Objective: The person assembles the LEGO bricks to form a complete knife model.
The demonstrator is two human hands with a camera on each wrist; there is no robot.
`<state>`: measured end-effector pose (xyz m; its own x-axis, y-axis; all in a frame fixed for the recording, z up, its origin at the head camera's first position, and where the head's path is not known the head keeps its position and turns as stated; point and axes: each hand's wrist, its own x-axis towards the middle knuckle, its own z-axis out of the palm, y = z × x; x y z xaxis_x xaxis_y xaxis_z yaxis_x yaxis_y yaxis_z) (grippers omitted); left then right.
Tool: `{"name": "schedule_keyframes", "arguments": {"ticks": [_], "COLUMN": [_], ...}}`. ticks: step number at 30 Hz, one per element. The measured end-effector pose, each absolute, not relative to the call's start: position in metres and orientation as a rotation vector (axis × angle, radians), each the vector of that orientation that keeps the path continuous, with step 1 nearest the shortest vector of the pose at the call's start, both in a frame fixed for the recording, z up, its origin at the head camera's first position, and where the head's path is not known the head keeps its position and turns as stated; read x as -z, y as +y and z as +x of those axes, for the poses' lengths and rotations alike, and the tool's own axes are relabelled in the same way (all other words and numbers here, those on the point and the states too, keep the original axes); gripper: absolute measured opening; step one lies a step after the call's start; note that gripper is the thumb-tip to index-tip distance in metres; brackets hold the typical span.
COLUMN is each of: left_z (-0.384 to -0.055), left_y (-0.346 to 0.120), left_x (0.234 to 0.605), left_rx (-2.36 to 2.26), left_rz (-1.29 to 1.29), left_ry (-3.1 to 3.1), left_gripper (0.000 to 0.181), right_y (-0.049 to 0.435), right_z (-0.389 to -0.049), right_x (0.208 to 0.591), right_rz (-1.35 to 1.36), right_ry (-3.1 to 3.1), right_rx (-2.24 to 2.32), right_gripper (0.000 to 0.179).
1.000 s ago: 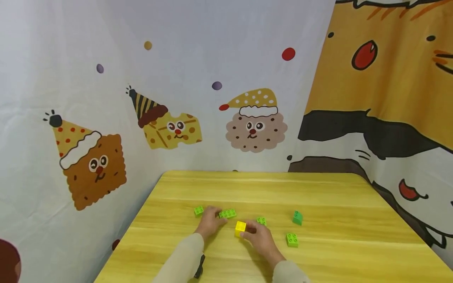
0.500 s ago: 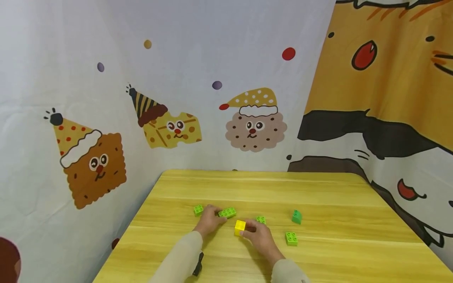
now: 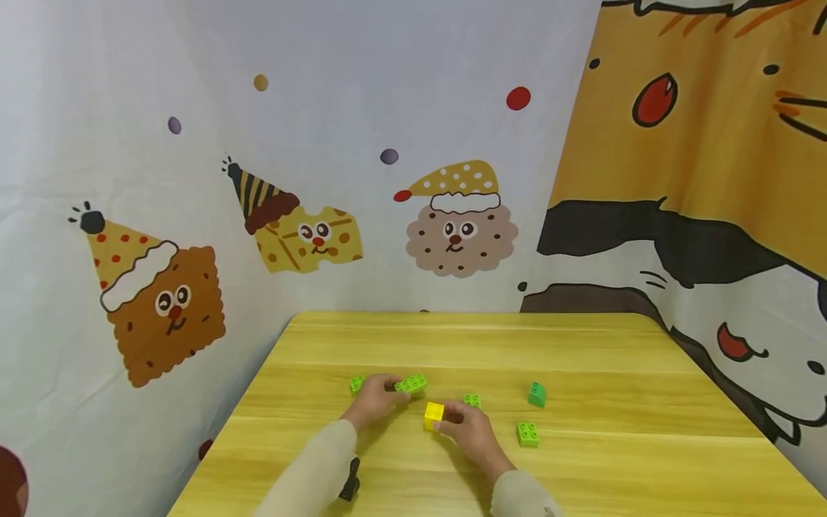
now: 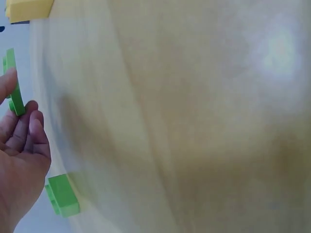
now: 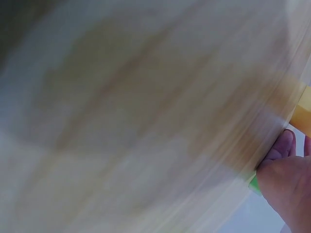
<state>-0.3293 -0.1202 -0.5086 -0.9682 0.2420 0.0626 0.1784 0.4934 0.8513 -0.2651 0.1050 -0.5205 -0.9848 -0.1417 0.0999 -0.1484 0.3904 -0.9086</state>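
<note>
My left hand (image 3: 377, 399) pinches the left end of a long light-green building brick (image 3: 412, 384) between thumb and fingers. In the left wrist view that long brick (image 4: 17, 94) stands edge-on, held off the table by the fingertips. To its right, my right hand (image 3: 476, 435) grips a yellow block (image 3: 433, 416) by its right side. The right wrist view catches only part of the yellow block (image 5: 303, 114) at the edge. A small light-green brick (image 3: 357, 385) lies left of my left hand, partly covered by it. Another light-green brick (image 3: 472, 400) sits just behind my right hand.
Right of my right hand lie a square light-green brick (image 3: 527, 434) and a darker green brick with a curved side (image 3: 537, 394). The wooden table (image 3: 607, 359) ends at a cloth backdrop (image 3: 362, 122) with cartoon prints. A black object (image 3: 350, 480) shows by the left sleeve.
My left hand has tightened on the long green brick and tilted it up slightly. My right hand keeps hold of the yellow block. The whole head view has shifted a little.
</note>
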Motion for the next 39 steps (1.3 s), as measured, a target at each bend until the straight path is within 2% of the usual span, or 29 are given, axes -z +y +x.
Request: {"name": "schedule_keyframes", "arguments": {"ticks": [6, 20, 25, 33, 39], "left_z": [-0.33, -0.323, -0.319, -0.316, -0.313], "left_y": [-0.122, -0.129, -0.128, -0.123, -0.118], "left_x": [0.499, 0.492, 0.489, 0.488, 0.489], "left_rx": [-1.543, -1.45, -1.422, -1.422, -1.384], "left_rz": [0.376, 0.453, 0.508, 0.593, 0.592], "left_ry": [2.605, 2.577, 2.553, 2.502, 2.49], "left_gripper": [0.029, 0.042, 0.039, 0.024, 0.024], "right_y": [0.106, 0.106, 0.106, 0.107, 0.108], "right_z": [-0.265, -0.265, -0.265, -0.266, -0.267], "right_x": [0.521, 0.521, 0.521, 0.521, 0.52], "right_rz": [0.289, 0.277, 0.277, 0.32, 0.325], "right_ry": [-2.612, -2.627, -2.623, -2.62, -2.621], "right_rx": [-1.722, -1.755, -1.798, -1.805, -1.809], "right_gripper": [0.038, 0.039, 0.041, 0.043, 0.038]}}
